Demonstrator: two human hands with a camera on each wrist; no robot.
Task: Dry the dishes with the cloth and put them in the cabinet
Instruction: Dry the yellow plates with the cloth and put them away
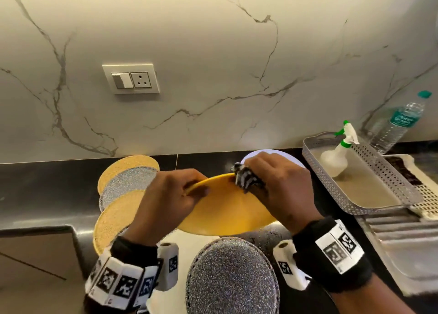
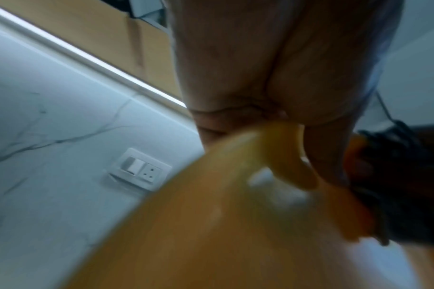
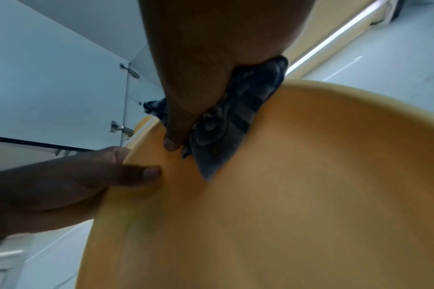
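A yellow plate point(image 1: 222, 207) is held tilted above the dark counter. My left hand point(image 1: 175, 195) grips its left rim, thumb on the inner face. My right hand point(image 1: 272, 181) holds a bunched black-and-white striped cloth point(image 1: 245, 179) against the plate's far rim. In the right wrist view the cloth point(image 3: 225, 125) lies pressed on the plate point(image 3: 297, 185) under my thumb, and the left hand point(image 3: 69, 183) pinches the rim. The left wrist view shows the plate point(image 2: 198, 224) blurred, close under my palm. A white plate point(image 1: 291, 156) lies behind my right hand, mostly hidden.
Round gold and silver glitter mats point(image 1: 123, 190) overlap on the counter at left; another silver mat point(image 1: 232, 278) lies near me. A grey perforated tray point(image 1: 369, 185) with a spray bottle point(image 1: 339, 152) stands at right, a water bottle point(image 1: 400, 121) behind it. A wall socket point(image 1: 131, 79) sits above.
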